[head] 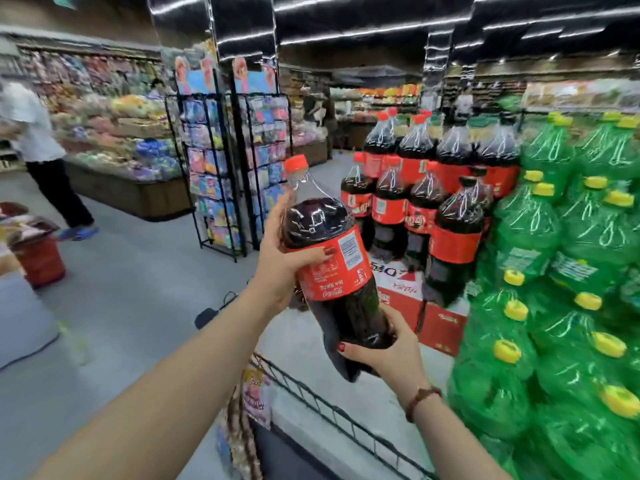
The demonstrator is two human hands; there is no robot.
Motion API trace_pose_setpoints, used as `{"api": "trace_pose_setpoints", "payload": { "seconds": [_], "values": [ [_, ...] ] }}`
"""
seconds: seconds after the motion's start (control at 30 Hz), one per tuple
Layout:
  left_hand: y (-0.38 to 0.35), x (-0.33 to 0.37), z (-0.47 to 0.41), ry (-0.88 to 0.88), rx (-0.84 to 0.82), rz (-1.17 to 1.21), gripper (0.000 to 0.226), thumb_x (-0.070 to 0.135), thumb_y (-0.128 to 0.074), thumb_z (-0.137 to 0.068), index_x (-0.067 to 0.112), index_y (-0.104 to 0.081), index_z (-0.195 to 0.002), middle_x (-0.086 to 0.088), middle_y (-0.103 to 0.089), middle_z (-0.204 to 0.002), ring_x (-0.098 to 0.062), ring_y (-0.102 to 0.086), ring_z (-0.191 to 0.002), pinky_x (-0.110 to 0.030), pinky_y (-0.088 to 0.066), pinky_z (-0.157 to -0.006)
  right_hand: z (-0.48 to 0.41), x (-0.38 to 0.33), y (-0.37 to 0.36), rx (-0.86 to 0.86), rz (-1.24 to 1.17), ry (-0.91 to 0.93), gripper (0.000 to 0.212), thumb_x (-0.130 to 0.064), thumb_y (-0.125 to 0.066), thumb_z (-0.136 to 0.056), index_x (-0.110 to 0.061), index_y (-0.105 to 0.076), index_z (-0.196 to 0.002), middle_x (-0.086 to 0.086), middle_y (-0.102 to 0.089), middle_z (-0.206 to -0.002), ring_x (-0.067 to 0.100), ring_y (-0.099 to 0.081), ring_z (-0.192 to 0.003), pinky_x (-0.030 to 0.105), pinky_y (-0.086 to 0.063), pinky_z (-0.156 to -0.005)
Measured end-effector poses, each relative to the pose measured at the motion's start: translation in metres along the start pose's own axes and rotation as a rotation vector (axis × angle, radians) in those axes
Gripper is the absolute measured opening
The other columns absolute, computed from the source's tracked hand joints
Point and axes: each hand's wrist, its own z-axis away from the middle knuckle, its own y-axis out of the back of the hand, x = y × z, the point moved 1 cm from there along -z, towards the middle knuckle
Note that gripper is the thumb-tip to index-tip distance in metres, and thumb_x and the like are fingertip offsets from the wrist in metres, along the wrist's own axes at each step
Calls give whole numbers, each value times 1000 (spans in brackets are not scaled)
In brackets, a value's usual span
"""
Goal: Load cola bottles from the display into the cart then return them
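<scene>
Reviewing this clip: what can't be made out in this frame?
Cart: inside cut off by the bottom edge, head view; load unknown.
Cola bottle: lower part partly hidden by right hand, label partly by left hand.
Label's small print: blurred, head view.

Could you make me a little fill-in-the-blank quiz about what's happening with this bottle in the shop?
1. The held cola bottle has a cap coloured ___.
2. The left hand grips the bottle around its printed ___.
3. The beaded bracelet sits on the ___ wrist.
4. The stacked bottles beside the cola display are coloured ___.
Missing words: red; label; right; green.
</scene>
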Motion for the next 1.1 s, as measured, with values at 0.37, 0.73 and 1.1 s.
{"api": "trace_pose_setpoints", "payload": {
  "seconds": [0.37,0.73,1.1],
  "values": [
    [-15,-94,-161,78,-171,-43,90,6,-86,-41,29,-56,-123,-3,-69,-116,-28,-64,-109,-49,-54,-86,-142,51,-6,130,30,-133,77,-25,-95,-40,-34,-53,-104,-4,-67,-104,17,-67,-95,45,-59,-73],
    [-59,-192,-296,70,-482,-97,101,-4,-84,-45,20,-45,-135,6,-60,-126,-4,-61,-111,-24,-51,-89,-273,96,10,337,187,-261,65,-32,-94,-39,-21,-65,-96,-6,-73,-96,14,-69,-92,31,-57,-72],
    [-81,-253,-329,-3,-676,-167,105,8,-87,-47,15,-41,-141,0,-51,-139,-12,-49,-130,-42,-39,-111,-305,126,19,499,274,-317,48,-18,-95,-44,-11,-60,-77,-7,-63,-66,3,-55,-60,21,-47,-59]
  ]
}}
